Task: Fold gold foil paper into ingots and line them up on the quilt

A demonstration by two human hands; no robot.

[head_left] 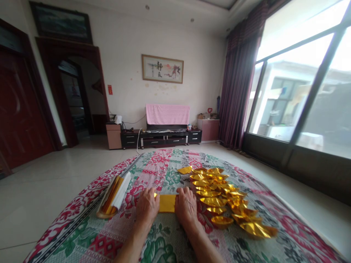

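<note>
A gold foil paper sheet (167, 203), folded into a flat strip, lies on the patterned cloth in front of me. My left hand (148, 207) grips its left end with the fingers curled over the edge. At the opposite end, my right hand (186, 206) is closed on the paper in the same way. Only the middle of the strip shows between the hands; the fingertips and thumbs are partly hidden. Just right of my right hand, several boat-shaped gold paper ingots (214, 201) sit in uneven rows.
A roll of gold and white paper sheets (113, 197) rests on the cloth at the left. The flowered tablecloth (161, 160) covers the round surface. Beyond it stand a low black cabinet (164, 140) and a pink-covered television (168, 114). Large windows (290, 91) line the right.
</note>
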